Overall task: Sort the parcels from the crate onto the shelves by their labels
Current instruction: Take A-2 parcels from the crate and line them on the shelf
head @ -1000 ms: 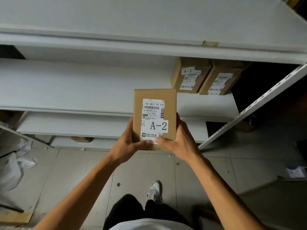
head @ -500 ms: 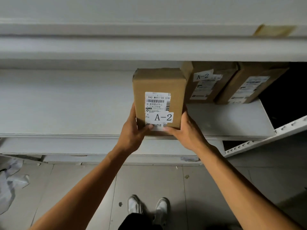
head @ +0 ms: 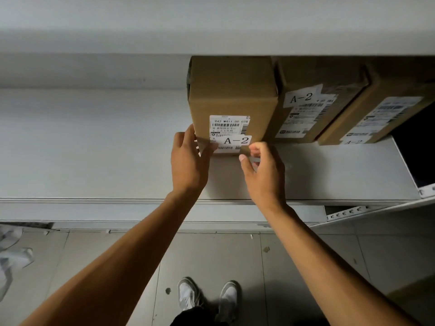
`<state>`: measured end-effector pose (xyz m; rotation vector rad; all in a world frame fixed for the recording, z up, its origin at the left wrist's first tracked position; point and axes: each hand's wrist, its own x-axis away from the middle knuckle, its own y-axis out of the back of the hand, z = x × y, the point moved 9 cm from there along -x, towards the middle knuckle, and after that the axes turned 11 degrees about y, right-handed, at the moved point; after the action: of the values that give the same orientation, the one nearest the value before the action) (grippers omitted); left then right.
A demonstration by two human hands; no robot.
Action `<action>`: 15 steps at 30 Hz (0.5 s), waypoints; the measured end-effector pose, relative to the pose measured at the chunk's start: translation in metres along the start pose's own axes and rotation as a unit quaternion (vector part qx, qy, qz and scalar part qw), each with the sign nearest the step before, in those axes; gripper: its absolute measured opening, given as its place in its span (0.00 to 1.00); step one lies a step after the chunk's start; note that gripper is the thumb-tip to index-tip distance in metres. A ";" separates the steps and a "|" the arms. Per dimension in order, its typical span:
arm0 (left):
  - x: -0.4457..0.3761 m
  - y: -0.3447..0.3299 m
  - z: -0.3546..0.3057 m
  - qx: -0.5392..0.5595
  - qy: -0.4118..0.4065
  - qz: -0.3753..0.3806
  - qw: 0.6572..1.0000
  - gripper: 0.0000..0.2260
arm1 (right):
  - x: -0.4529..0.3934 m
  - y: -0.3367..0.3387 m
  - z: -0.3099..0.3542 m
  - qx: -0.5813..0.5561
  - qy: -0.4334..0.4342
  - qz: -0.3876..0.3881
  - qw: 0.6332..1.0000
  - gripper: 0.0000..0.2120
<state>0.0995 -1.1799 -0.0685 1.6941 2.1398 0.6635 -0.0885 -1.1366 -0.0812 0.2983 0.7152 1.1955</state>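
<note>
Half a second before, you gripped the parcel [head: 231, 100] with both hands at its lower corners and held it above the shelf's front edge; now it stood on the middle shelf [head: 94, 142], pushed in beside the second A-2 parcel [head: 313, 107] and touching its left side. A third parcel [head: 381, 114] leaned just to the right of that one. Your left hand [head: 188, 165] rested at the parcel's lower left corner, fingers fairly straight against the side and thumb touching the front face near the label. Your right hand [head: 263, 172] had come off the box; its fingers were loosely curled just below the parcel's lower right corner, holding nothing that I could make out. The parcel was plain brown cardboard, upright, taller than wide. Its front carried a white shipping label [head: 229, 127] with a barcode and the number 942 M411 00 078, and below it a white sticker [head: 235, 140] reading A-2.
</note>
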 end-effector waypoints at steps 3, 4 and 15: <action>-0.015 -0.003 -0.007 -0.004 0.000 -0.008 1.000 0.18 | -0.005 -0.007 0.000 0.006 0.004 0.055 0.998 0.17; -0.020 -0.003 -0.009 -0.007 0.003 -0.008 1.000 0.17 | -0.007 -0.009 0.000 0.009 0.005 0.070 0.998 0.20; 0.010 0.007 0.002 -0.114 -0.038 0.096 0.988 0.28 | 0.005 0.007 0.011 0.057 0.006 0.179 0.982 0.31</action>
<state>0.1041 -1.1686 -0.0660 1.7822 1.7873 0.8461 -0.0857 -1.1277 -0.0704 0.5325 0.7618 1.4994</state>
